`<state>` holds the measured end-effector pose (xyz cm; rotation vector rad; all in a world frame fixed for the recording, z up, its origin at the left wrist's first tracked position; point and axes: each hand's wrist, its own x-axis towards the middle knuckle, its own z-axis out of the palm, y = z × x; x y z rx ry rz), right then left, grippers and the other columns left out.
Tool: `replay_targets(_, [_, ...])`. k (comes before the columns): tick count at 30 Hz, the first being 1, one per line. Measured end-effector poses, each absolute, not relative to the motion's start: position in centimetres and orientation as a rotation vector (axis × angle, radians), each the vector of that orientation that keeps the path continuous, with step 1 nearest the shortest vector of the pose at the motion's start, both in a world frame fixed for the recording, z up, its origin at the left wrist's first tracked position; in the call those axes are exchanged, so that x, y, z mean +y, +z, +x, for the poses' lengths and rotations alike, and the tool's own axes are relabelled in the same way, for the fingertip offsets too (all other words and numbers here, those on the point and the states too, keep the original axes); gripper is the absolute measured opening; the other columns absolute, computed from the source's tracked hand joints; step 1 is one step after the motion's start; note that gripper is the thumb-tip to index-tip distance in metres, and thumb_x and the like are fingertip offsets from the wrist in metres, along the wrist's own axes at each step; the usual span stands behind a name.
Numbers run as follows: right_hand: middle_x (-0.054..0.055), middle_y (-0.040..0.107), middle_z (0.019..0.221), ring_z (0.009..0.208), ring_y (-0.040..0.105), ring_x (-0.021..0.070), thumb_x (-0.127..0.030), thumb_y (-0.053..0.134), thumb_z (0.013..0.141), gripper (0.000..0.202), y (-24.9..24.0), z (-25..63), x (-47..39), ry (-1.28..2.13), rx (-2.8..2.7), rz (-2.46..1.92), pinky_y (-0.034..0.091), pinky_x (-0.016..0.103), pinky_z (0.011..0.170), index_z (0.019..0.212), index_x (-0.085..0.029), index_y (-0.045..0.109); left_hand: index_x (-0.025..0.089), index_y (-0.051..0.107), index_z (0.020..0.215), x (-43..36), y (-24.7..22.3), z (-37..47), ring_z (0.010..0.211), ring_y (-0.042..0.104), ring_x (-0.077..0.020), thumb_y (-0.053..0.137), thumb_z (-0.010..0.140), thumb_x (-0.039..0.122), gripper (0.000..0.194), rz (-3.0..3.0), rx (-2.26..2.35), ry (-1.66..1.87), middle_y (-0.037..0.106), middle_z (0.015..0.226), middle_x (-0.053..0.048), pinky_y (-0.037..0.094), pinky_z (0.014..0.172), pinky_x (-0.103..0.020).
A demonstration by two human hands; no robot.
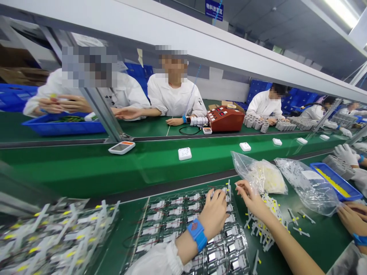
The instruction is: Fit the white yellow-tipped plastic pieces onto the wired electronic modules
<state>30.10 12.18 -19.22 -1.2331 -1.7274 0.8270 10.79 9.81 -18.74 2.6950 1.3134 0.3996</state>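
While the left hand (213, 212) curls over the far right corner of the clear tray (245, 241) of modules (238, 263), beside a white-and-yellow piece (228, 188), the right hand (250, 199) hovers just right, fingertips close together; can't tell what either grips. Loose pieces (265, 229) heap right of the tray. I'd say: brace the tray, keep the piece straight, light touch.

Left hand (214, 211) over tray (164, 221) (blue wristband (197, 234)).
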Motion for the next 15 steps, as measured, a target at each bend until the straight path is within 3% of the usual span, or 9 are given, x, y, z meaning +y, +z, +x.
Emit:
replay_targets(10, [0.003,0.066,0.095,0.082,0.064,0.0176,-0.035,0.071,0.08,0.025,-20.32,29.89,12.69,0.987,-1.553,-1.127,0.055,0.032,0.076,0.101,-0.023,0.07,0.017,0.061,0.081,10.26,-18.86,10.58,0.106,0.053,-0.0291,0.067,0.081,0.026,0.011,2.478,1.31,0.499,0.064,0.102,-0.007,0.032,0.098,-0.053])
replay_targets(15, [0.003,0.067,0.086,0.083,0.066,0.02,-0.04,0.074,0.077,0.031,-20.07,29.85,12.76,0.992,-1.443,-1.127,0.056,0.036,0.08,0.103,-0.023,0.072,0.019,0.061,0.081,10.6,-18.81,10.62,0.101,0.057,-0.0239,0.057,0.09,0.021,0.01,2.427,1.274,0.67,0.068,0.089,-0.003,0.028,0.102,-0.052])
